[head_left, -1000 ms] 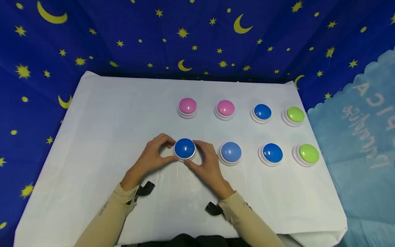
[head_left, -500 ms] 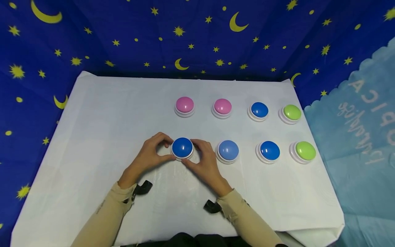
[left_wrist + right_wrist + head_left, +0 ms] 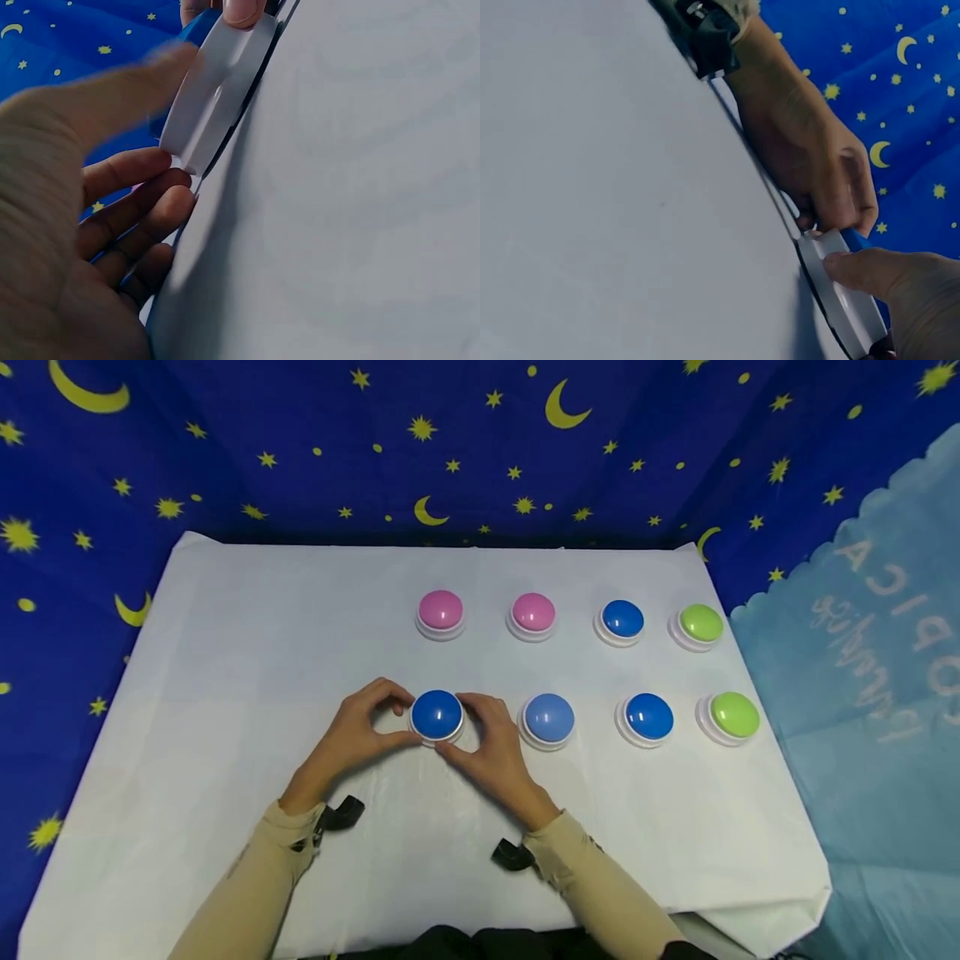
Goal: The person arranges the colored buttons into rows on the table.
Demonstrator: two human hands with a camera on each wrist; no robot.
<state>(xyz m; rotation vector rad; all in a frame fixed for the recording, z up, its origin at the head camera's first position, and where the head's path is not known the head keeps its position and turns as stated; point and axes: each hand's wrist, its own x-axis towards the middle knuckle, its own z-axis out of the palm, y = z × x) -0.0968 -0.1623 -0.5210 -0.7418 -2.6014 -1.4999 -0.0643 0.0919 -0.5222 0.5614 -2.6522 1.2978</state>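
A dark blue dome push button (image 3: pixel 437 714) with a white round base sits on the white table between both hands. My left hand (image 3: pixel 354 732) grips its left side, index finger at the back and thumb at the front. From the right, my right hand (image 3: pixel 498 753) holds it the same way. The left wrist view shows the white base (image 3: pixel 217 94) close up, with the left thumb (image 3: pixel 135 90) blurred before it. In the right wrist view the right thumb (image 3: pixel 866 271) presses on the base's side. Nearest to the right hand is a lighter blue button (image 3: pixel 549 718).
A second dark blue button (image 3: pixel 649 717) and a green button (image 3: pixel 735 715) continue the front row. Behind stand two pink buttons, one left (image 3: pixel 440 610) and one right (image 3: pixel 533 612), then a blue button (image 3: pixel 622 619) and a green button (image 3: pixel 701 623). A starry blue cloth (image 3: pixel 300 410) hangs behind.
The whole head view shifts slightly left and up. Both hands keep their hold on the dark blue button, which stays in about the same place relative to the other buttons.
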